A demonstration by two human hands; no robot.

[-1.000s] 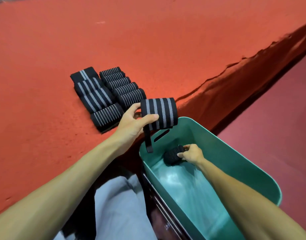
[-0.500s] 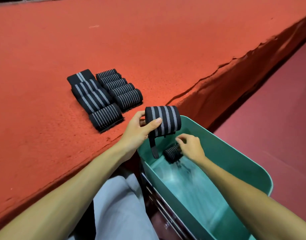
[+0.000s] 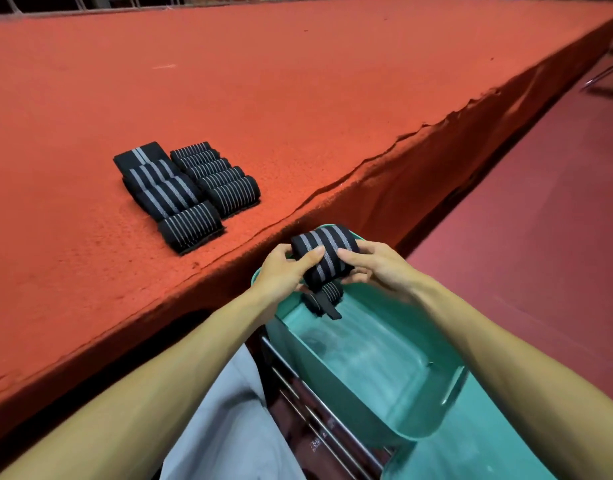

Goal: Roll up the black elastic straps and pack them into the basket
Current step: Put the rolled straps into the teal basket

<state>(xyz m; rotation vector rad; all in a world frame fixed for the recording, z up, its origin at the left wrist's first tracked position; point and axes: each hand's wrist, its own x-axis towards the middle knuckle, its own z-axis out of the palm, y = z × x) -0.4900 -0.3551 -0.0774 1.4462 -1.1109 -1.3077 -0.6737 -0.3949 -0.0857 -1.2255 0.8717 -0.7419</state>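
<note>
The left hand [image 3: 280, 275] and right hand [image 3: 381, 268] grip the ends of a rolled strap [image 3: 324, 251] above the basket's [image 3: 318, 372] far end. Its long axis runs left to right.

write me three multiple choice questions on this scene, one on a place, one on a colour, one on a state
1. The rows of straps lie: A on the floor; B on the orange surface; C on a lap.
2. The basket is: A teal; B yellow; C white.
3. The rolled strap over the basket is gripped by: A one hand; B two hands; C no hand.
Answers: B, the rows sit on the orange surface; A, its walls are teal; B, the left hand and right hand each curl round it.
</note>
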